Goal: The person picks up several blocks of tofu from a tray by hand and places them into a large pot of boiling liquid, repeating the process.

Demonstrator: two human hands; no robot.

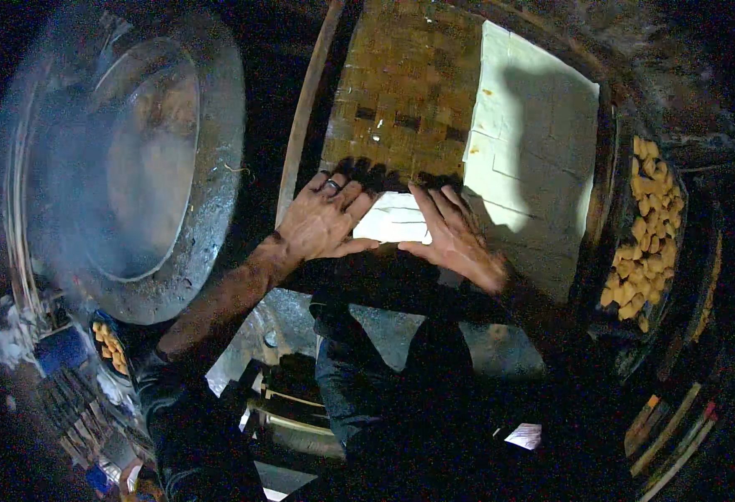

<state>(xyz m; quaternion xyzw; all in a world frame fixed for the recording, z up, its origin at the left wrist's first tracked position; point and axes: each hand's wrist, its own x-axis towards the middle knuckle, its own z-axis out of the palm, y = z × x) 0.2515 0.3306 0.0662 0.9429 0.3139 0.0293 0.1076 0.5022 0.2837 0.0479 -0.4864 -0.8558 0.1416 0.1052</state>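
Tofu strips (391,219): white, brightly lit, a small bunch lying side by side, thin dark lines running crosswise between them.
Hold: my left hand (321,219) at their left end, my right hand (451,230) at their right.
Place: near end of the woven tray (397,92), just left of the tofu sheet (539,159).
Sheet: white, flat, long, scored into rectangles, a few yellowish spots by its left edge, partly shadowed, along the tray's right side.
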